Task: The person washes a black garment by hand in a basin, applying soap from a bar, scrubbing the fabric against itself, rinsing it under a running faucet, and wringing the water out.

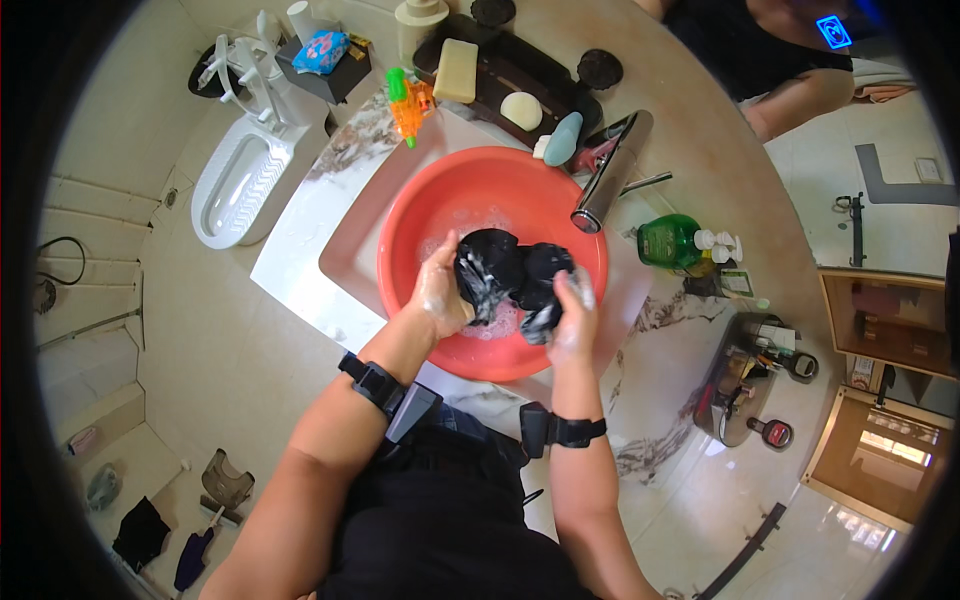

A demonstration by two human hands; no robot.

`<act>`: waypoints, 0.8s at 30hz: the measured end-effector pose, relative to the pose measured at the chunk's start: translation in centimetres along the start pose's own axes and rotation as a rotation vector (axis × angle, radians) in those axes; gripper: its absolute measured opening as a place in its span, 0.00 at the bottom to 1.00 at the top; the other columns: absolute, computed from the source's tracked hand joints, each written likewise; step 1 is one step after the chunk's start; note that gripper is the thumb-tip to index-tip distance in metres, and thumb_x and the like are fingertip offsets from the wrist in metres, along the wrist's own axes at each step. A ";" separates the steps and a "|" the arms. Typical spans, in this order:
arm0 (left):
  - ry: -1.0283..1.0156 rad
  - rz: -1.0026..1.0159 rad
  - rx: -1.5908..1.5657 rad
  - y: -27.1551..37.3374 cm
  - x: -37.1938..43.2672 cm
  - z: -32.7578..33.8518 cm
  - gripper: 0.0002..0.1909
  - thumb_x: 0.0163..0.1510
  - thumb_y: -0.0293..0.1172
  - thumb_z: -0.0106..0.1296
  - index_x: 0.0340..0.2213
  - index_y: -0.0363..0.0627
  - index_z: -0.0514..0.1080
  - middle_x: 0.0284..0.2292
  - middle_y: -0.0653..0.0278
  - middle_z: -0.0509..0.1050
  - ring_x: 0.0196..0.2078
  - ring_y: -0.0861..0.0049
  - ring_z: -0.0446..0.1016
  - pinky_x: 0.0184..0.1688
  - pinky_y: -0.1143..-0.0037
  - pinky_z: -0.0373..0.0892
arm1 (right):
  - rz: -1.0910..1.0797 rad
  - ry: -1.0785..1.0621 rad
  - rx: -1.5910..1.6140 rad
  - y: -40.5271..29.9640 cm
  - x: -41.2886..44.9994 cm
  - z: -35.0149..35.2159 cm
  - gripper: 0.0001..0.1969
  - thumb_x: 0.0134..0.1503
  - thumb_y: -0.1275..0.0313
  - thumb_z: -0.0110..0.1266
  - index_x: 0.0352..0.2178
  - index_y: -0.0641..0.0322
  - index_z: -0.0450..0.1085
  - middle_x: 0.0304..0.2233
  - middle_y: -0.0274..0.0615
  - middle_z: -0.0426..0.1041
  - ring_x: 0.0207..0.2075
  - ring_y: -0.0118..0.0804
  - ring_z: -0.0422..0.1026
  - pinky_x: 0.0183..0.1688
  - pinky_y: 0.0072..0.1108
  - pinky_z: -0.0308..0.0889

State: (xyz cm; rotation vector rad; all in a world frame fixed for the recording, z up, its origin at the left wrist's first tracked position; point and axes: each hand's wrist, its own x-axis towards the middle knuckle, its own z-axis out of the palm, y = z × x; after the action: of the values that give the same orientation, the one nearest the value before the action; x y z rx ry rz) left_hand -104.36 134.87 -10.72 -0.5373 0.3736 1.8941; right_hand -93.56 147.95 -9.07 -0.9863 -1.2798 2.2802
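Note:
Bunched black cloth (517,268), wet and streaked with white suds, is held between my two hands over a coral plastic basin (401,184). My left hand (441,291) grips its left side, with lather on the palm and wrist. On the right side, my right hand (574,311) has hold of the cloth, its thumb uppermost and foam on the fingers. Soapy water (499,322) with bubbles lies in the basin below. The basin sits inside a pinkish sink (352,240). Parts of my fingers are hidden behind the cloth.
A metal faucet (613,172) reaches over the basin's upper right rim. Behind the basin are a soap bar (456,71), a round soap (521,111) and an orange toy water gun (407,109). Green pump bottles (667,241) and a clear organizer (724,382) stand right. A squat toilet (244,180) lies left.

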 end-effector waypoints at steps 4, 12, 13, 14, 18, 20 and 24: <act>0.056 0.018 0.105 -3.4 1.1 -0.1 0.20 0.56 0.47 0.37 0.34 0.44 0.70 0.31 0.59 0.74 0.33 0.68 0.72 0.39 0.68 0.69 | -0.393 -0.036 -0.650 3.7 -2.2 3.1 0.18 0.50 0.72 0.52 0.44 0.64 0.64 0.45 0.45 0.64 0.46 0.41 0.63 0.48 0.27 0.58; 0.280 0.055 0.513 -5.1 0.9 0.1 0.17 0.55 0.44 0.40 0.32 0.43 0.70 0.27 0.61 0.73 0.23 0.72 0.72 0.27 0.69 0.70 | -0.361 0.144 -0.763 3.1 2.0 2.0 0.09 0.49 0.69 0.53 0.31 0.63 0.68 0.28 0.43 0.70 0.30 0.41 0.69 0.35 0.25 0.63; 0.279 0.056 0.512 -4.8 0.5 0.6 0.17 0.55 0.44 0.40 0.32 0.43 0.70 0.27 0.61 0.73 0.23 0.72 0.72 0.27 0.69 0.70 | -0.210 0.149 -0.737 2.6 2.6 1.6 0.10 0.51 0.67 0.52 0.30 0.63 0.68 0.26 0.42 0.71 0.29 0.37 0.70 0.35 0.23 0.63; 0.320 -0.014 0.475 -4.3 0.2 1.2 0.18 0.55 0.45 0.40 0.31 0.44 0.71 0.26 0.61 0.73 0.22 0.73 0.72 0.26 0.70 0.69 | -0.096 0.116 -0.546 2.0 3.0 1.1 0.13 0.54 0.63 0.51 0.29 0.64 0.69 0.25 0.36 0.71 0.28 0.26 0.68 0.34 0.20 0.63; 0.246 -0.074 0.315 -1.4 0.2 0.3 0.23 0.55 0.53 0.38 0.34 0.47 0.71 0.29 0.63 0.74 0.29 0.74 0.74 0.31 0.71 0.70 | 0.033 -0.031 0.012 1.2 2.0 1.1 0.10 0.59 0.68 0.42 0.35 0.60 0.68 0.30 0.30 0.69 0.32 0.21 0.66 0.36 0.17 0.63; 0.107 -0.112 0.210 -0.9 0.3 -0.3 0.25 0.55 0.56 0.36 0.35 0.47 0.69 0.31 0.62 0.74 0.34 0.71 0.73 0.37 0.69 0.70 | -0.406 -0.071 -0.582 2.5 0.2 1.9 0.10 0.54 0.71 0.47 0.37 0.63 0.66 0.35 0.41 0.67 0.36 0.35 0.67 0.41 0.25 0.62; 0.217 0.228 0.742 -3.9 1.1 -0.4 0.16 0.56 0.40 0.38 0.33 0.41 0.69 0.28 0.59 0.71 0.28 0.74 0.70 0.34 0.71 0.67 | -0.633 0.076 -0.898 4.4 -1.6 4.3 0.09 0.50 0.75 0.51 0.34 0.64 0.64 0.33 0.47 0.64 0.37 0.46 0.65 0.41 0.30 0.61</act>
State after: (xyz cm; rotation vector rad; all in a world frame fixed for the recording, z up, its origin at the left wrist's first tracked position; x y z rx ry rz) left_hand -100.99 137.01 -11.72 -0.1960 1.2579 1.7425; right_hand -95.36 142.04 -10.58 -0.7145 -2.2403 1.1606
